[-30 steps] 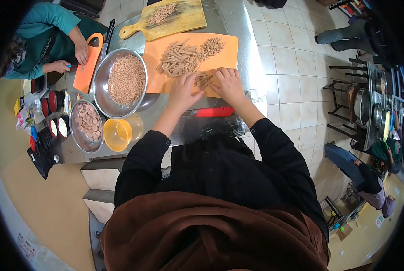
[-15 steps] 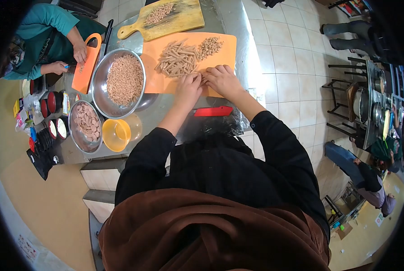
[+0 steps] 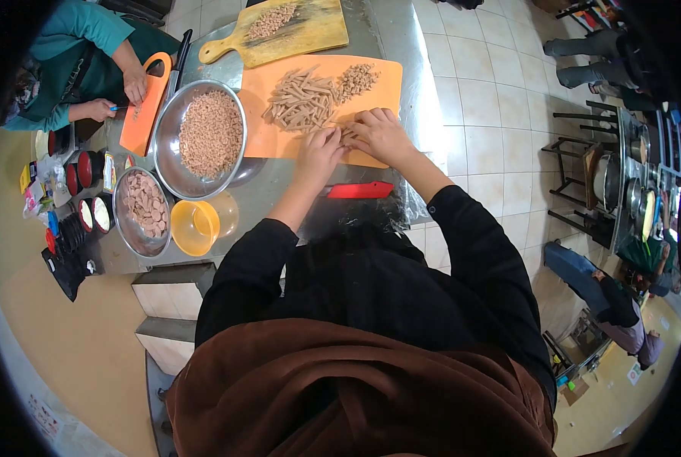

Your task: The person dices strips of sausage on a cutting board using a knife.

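On the orange cutting board (image 3: pixel 264 141) lies a pile of brown strips (image 3: pixel 301 99), with small diced pieces (image 3: pixel 357 81) to its right. My left hand (image 3: pixel 322 156) is closed at the board's near edge, its fingers pressed on a few strips. Beside it my right hand (image 3: pixel 377 137) has its fingers bent around the same small bundle of strips (image 3: pixel 348 132), partly hidden beneath them. A red-sheathed or red-handled knife (image 3: pixel 360 190) lies on the metal table just below the board.
Left of the board are a large bowl of diced pieces (image 3: pixel 209 133), a smaller bowl of slices (image 3: pixel 145 209) and a yellow container (image 3: pixel 195 228). Behind lies a wooden board (image 3: pixel 310 34). A co-worker (image 3: pixel 93 61) cuts on another orange board (image 3: pixel 144 122).
Both hands have come together over the small bundle, which lay more exposed between them a second ago. The right hand's fingers have bent inward.
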Motion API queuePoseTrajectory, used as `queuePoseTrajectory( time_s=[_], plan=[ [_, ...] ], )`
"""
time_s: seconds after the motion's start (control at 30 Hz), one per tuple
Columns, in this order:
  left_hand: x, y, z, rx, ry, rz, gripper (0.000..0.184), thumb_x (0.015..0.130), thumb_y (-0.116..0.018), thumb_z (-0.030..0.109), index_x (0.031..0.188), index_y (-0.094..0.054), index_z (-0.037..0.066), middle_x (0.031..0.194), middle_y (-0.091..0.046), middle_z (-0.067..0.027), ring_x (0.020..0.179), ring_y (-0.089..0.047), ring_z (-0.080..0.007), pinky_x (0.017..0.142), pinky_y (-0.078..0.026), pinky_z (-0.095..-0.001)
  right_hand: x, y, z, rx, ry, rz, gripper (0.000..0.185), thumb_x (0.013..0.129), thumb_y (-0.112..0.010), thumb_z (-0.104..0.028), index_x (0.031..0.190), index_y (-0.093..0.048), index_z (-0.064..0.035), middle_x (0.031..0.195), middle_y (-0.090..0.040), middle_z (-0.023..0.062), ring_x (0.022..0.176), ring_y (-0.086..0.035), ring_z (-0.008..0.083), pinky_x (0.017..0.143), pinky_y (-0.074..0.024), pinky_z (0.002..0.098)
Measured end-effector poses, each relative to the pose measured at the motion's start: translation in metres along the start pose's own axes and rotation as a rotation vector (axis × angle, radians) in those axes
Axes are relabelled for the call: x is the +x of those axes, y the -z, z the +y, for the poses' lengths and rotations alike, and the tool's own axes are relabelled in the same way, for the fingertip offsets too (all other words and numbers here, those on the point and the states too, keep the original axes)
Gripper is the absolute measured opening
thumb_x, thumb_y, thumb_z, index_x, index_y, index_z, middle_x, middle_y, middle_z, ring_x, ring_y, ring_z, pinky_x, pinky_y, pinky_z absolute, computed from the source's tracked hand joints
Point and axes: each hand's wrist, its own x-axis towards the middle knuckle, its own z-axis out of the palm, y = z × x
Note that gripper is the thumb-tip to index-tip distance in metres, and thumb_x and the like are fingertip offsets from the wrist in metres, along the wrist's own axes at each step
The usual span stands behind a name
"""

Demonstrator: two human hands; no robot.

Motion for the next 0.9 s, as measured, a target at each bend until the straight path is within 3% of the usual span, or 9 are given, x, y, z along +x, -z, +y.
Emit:
queuePoseTrajectory(
  time_s=[0.07, 0.3, 0.37, 0.4, 0.47, 0.53, 0.57, 0.73, 0.9],
  plan=[
    [0.000, -0.001, -0.001, 0.003, 0.009, 0.002, 0.042, 0.075, -0.073, 0.011, 0.116, -0.065, 0.004, 0.109, -0.062, -0.0111, 0.103, -0.056, -0.0306, 0.090, -0.047, -0.0404, 0.002, -0.002, -0.002, 0.018, -0.037, -0.098, 0.035, 0.082, -0.068, -0.034, 0.109, -0.068, -0.0126, 0.105, -0.062, 0.0040, 0.105, -0.054, 0.0225, 0.093, -0.0394, 0.0361],
    [-0.002, -0.006, -0.005, -0.037, 0.038, 0.009, 0.044, 0.076, -0.074, 0.012, 0.118, -0.064, 0.004, 0.112, -0.062, -0.0109, 0.105, -0.056, -0.0309, 0.092, -0.046, -0.0409, -0.002, 0.000, -0.007, 0.088, -0.042, -0.019, 0.037, 0.085, -0.066, -0.031, 0.116, -0.066, -0.0113, 0.111, -0.062, 0.0084, 0.107, -0.055, 0.0273, 0.096, -0.0402, 0.0385],
    [-0.001, -0.003, -0.002, -0.044, 0.044, -0.004, 0.046, 0.076, -0.074, 0.013, 0.121, -0.063, 0.003, 0.114, -0.061, -0.0116, 0.106, -0.056, -0.0316, 0.094, -0.045, -0.0413, -0.007, 0.003, -0.013, 0.403, -0.303, 0.158, 0.041, 0.094, -0.058, -0.025, 0.130, -0.056, -0.0073, 0.124, -0.059, 0.0147, 0.120, -0.053, 0.0312, 0.104, -0.0379, 0.0400],
    [-0.001, -0.001, 0.003, -0.094, 0.094, 0.029, 0.050, 0.079, -0.072, 0.012, 0.126, -0.058, 0.002, 0.118, -0.060, -0.0142, 0.110, -0.055, -0.0337, 0.096, -0.044, -0.0417, -0.011, 0.004, -0.018, 0.402, -0.302, 0.156, 0.041, 0.094, -0.058, -0.025, 0.130, -0.056, -0.0073, 0.124, -0.059, 0.0147, 0.120, -0.053, 0.0312, 0.104, -0.0379, 0.0400],
    [-0.002, 0.002, 0.013, -0.146, 0.147, 0.062, 0.054, 0.082, -0.071, 0.012, 0.131, -0.054, 0.001, 0.122, -0.059, -0.0168, 0.114, -0.054, -0.0358, 0.098, -0.043, -0.0422, -0.021, 0.002, -0.027, 0.896, -0.607, 0.311, 0.045, 0.101, -0.045, -0.021, 0.142, -0.041, -0.0020, 0.137, -0.051, 0.0198, 0.133, -0.045, 0.0327, 0.112, -0.0322, 0.0389],
    [-0.005, 0.004, 0.021, -0.430, 0.243, 0.127, 0.063, 0.092, -0.063, 0.021, 0.143, -0.036, -0.004, 0.137, -0.048, -0.0243, 0.131, -0.044, -0.0368, 0.109, -0.035, -0.0420, -0.025, -0.003, -0.032, 0.987, -0.613, 0.296, 0.048, 0.104, -0.039, -0.024, 0.145, -0.036, 0.0008, 0.143, -0.045, 0.0210, 0.137, -0.040, 0.0304, 0.114, -0.0279, 0.0378],
    [-0.007, -0.001, 0.023, -0.432, 0.241, 0.127, 0.063, 0.092, -0.063, 0.021, 0.143, -0.036, -0.004, 0.137, -0.048, -0.0243, 0.131, -0.044, -0.0368, 0.109, -0.035, -0.0420, -0.025, -0.007, -0.033, 1.078, -0.618, 0.282, 0.050, 0.106, -0.032, -0.027, 0.147, -0.030, 0.0035, 0.148, -0.039, 0.0223, 0.141, -0.035, 0.0281, 0.116, -0.0236, 0.0366],
    [-0.014, -0.032, 0.034, -0.901, 0.452, 0.353, 0.084, 0.099, -0.022, 0.062, 0.150, -0.013, -0.004, 0.154, -0.024, -0.0235, 0.145, -0.023, -0.0301, 0.120, -0.014, -0.0400, -0.011, -0.019, -0.052, 1.059, -0.596, 0.289, 0.051, 0.105, -0.034, -0.026, 0.146, -0.033, 0.0040, 0.147, -0.040, 0.0239, 0.138, -0.037, 0.0323, 0.115, -0.0272, 0.0388],
    [-0.010, -0.038, 0.032, -0.906, 0.482, 0.357, 0.084, 0.099, -0.021, 0.064, 0.150, -0.012, -0.002, 0.154, -0.024, -0.0249, 0.145, -0.023, -0.0308, 0.119, -0.014, -0.0399, -0.008, -0.024, -0.063, 1.017, -0.553, 0.255, 0.052, 0.105, -0.034, -0.028, 0.146, -0.032, 0.0043, 0.146, -0.041, 0.0241, 0.138, -0.038, 0.0330, 0.114, -0.0288, 0.0393]
  ],
)
